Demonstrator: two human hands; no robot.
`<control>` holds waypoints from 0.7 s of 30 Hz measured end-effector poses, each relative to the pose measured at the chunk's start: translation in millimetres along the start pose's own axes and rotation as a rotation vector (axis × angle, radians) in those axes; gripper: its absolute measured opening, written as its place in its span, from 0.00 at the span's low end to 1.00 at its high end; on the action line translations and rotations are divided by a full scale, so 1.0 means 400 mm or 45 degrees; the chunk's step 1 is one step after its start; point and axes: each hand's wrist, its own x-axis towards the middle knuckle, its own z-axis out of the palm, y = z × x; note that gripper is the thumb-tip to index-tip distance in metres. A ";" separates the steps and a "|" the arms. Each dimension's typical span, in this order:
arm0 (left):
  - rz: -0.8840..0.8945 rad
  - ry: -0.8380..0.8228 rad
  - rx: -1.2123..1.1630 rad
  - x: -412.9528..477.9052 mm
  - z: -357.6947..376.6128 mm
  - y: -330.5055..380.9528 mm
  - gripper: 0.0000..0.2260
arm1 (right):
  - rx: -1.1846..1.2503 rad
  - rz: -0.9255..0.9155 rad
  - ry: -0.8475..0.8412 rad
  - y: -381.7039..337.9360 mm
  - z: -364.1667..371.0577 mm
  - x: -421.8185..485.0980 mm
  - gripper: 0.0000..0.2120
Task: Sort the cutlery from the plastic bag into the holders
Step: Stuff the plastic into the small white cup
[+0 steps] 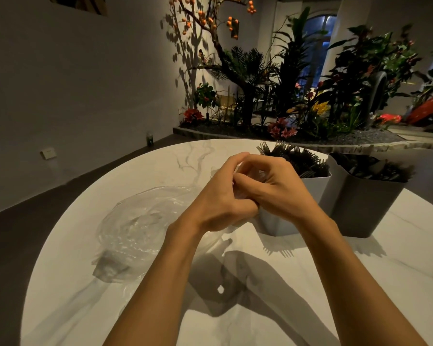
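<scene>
Two hands, left [220, 196] and right [273, 188], grip one clear bag [140, 228]; two holders [313, 186] [365, 203] stand beside them on the counter [410, 270].

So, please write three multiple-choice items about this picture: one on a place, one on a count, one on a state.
1. Where does the plastic bag lie from the holders?
A. left
B. right
C. behind

2. How many holders stand on the table?
A. one
B. two
C. four

3. How are the two hands?
A. apart
B. flat on the table
C. together, closed on clear plastic

A: the bag lies left of the light holder.
B: the light holder and dark holder.
C: left hand and right hand touch.
</scene>
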 end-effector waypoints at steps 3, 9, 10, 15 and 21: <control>0.003 0.007 -0.064 0.002 -0.007 -0.014 0.37 | 0.025 -0.025 0.050 -0.012 0.010 0.000 0.02; -0.070 0.154 -0.078 0.020 -0.038 -0.045 0.35 | -0.004 0.168 0.006 -0.012 0.019 0.034 0.04; -0.086 0.231 -0.096 0.024 -0.043 -0.050 0.35 | -0.064 0.175 0.080 -0.011 0.015 0.049 0.04; -0.242 0.522 0.164 0.037 -0.049 -0.085 0.37 | -0.499 0.182 0.414 -0.011 -0.004 0.143 0.07; -0.304 0.331 0.344 0.028 -0.030 -0.104 0.31 | -0.975 0.107 0.205 0.035 0.067 0.218 0.04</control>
